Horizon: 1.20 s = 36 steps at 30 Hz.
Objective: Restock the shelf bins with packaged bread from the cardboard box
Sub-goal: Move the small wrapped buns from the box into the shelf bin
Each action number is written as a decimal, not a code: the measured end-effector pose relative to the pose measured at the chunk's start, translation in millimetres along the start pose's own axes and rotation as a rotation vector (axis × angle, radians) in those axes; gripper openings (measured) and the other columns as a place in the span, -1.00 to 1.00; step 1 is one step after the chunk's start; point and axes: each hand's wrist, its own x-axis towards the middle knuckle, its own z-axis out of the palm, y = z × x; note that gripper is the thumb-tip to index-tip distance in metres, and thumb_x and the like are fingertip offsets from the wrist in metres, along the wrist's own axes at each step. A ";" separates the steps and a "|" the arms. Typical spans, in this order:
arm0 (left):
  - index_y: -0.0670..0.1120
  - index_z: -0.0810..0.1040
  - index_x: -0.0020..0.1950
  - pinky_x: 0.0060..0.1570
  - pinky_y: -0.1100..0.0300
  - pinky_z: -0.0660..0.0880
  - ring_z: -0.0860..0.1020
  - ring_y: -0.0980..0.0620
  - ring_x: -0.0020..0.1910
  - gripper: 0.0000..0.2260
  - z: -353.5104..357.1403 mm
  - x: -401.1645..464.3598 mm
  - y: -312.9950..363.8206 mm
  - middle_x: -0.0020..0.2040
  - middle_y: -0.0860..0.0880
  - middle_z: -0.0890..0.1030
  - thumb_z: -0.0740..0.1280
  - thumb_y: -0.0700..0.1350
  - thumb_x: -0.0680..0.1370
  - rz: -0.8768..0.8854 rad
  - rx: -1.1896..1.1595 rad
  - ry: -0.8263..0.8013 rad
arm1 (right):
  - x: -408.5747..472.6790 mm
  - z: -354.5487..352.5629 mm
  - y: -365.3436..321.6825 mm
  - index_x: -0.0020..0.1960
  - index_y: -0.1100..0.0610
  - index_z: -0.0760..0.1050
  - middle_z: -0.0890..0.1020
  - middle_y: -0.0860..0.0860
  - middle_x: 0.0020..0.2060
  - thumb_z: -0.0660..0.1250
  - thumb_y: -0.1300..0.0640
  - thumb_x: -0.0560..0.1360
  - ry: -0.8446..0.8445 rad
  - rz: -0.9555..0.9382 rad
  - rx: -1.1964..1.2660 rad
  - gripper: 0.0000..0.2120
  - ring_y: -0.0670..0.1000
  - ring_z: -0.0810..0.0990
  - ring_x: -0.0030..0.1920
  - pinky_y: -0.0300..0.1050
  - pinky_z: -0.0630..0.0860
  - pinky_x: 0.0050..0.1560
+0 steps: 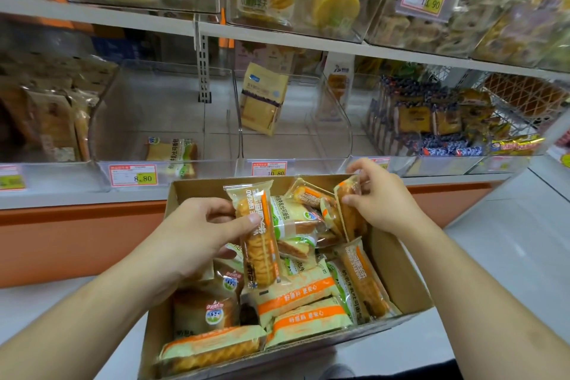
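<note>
Head view: the cardboard box (pixel 398 281) is nearly full, and the clear bin (pixel 129 120) ahead holds one loaf. Left hand (pixel 191 234) fingers grip a waffle bread pack (pixel 257 237); right hand (pixel 381 197) fingers pinch another pack (pixel 348 210), so I judge most restocking remains.

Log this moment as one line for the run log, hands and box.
left hand: holds waffle bread pack | right hand: pinches second pack | cardboard box: full | middle bin: nearly empty

brown cardboard box (pixel 398 281); orange-and-pale-green waffle bread packet (pixel 257 234); red-and-yellow price tags (pixel 133 175).
</note>
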 end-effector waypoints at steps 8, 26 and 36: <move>0.01 0.74 0.11 0.19 -0.02 0.63 0.72 0.10 0.05 -0.77 -5.9 0.5 4.5 0.02 0.06 0.76 0.45 0.09 0.55 0.040 -0.056 0.004 | -16.2 -25.9 -36.2 0.11 0.01 0.67 0.77 -0.02 -0.04 0.57 0.12 0.51 0.004 -0.062 0.486 -0.80 -0.08 0.72 0.00 -0.20 0.59 -0.03; -0.03 0.51 0.36 0.16 -0.15 0.62 0.74 -0.17 0.06 -0.38 -7.4 -18.3 -0.9 0.10 -0.14 0.75 0.66 -0.08 0.35 -0.081 -0.274 -0.166 | -57.1 37.8 -122.7 0.18 0.04 0.59 0.70 0.21 0.03 0.57 -0.05 0.51 -0.145 0.111 0.755 -0.67 0.03 0.71 -0.19 0.00 0.67 -0.21; -0.01 0.55 0.34 0.24 -0.17 0.59 0.73 -0.14 0.09 -0.38 -37.4 -19.4 3.0 0.12 -0.10 0.75 0.67 -0.11 0.32 0.013 -0.472 0.078 | -69.9 42.1 -136.6 0.32 0.21 0.59 0.72 0.14 0.00 0.51 0.08 0.56 -0.580 0.108 1.052 -0.61 0.09 0.71 -0.04 -0.06 0.64 -0.12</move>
